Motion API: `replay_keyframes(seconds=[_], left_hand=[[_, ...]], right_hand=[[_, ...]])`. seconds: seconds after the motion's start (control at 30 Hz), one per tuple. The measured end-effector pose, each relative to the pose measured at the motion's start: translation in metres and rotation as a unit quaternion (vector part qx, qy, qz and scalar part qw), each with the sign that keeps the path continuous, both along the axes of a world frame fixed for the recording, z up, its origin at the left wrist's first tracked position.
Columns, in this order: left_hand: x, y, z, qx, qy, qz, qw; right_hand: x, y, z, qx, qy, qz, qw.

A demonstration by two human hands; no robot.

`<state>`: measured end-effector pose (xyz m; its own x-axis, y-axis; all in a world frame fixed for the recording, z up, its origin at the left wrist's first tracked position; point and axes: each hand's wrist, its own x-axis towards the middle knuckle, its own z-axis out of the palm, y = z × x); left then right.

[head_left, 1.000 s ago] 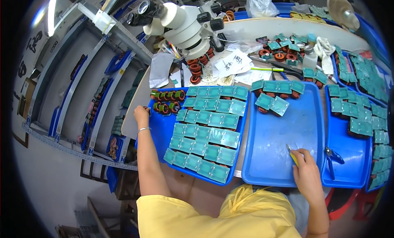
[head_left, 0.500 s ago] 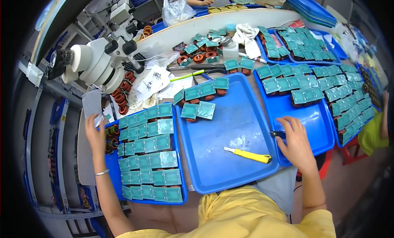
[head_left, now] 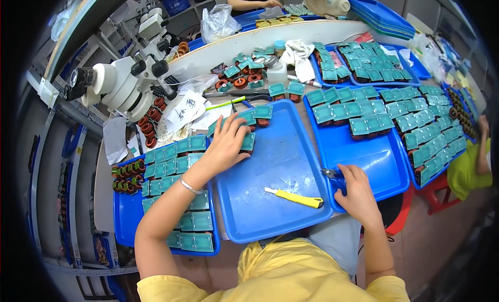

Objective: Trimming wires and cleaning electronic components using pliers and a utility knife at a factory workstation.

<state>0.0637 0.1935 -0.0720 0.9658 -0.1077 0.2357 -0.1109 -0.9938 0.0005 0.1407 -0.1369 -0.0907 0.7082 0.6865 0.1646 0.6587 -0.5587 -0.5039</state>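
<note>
My left hand (head_left: 222,148) is over the blue middle tray (head_left: 270,226), fingers curved and apart. Its thumb and fingertips are around a teal circuit board (head_left: 248,142) mounted on a copper coil; whether they press on it I cannot tell. More such boards (head_left: 263,112) stand in a row behind the fingers. My right hand (head_left: 357,194) is closed on small cutting pliers (head_left: 338,181) with blue handles, at the edge between the middle tray and the right one. A yellow utility knife (head_left: 299,198) lies in the middle tray, blade end toward the left.
Board-and-coil pieces fill much of the left tray (head_left: 126,219) and the back of the right tray (head_left: 387,169). A microscope (head_left: 117,83) stands at the back left, near papers (head_left: 187,110). Other people are beyond the partition and at the far right.
My left hand has moved right from beside the left tray to the boards in the middle tray. My right hand keeps the pliers. The whole view has shifted slightly.
</note>
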Motion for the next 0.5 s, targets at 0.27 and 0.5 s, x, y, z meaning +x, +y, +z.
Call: replay_keyframes(seconds=[0.27, 0.5], left_hand=[[-0.003, -0.015, 0.001, 0.018, -0.019, 0.024, 0.999], [-0.055, -0.095, 0.046, -0.577, 0.079, -0.023, 0.812]], right_hand=[[-0.003, -0.009, 0.003, 0.167, -0.004, -0.022, 0.986], [-0.036, 0.005, 0.022, 0.421, 0.402, 0.057, 0.811]])
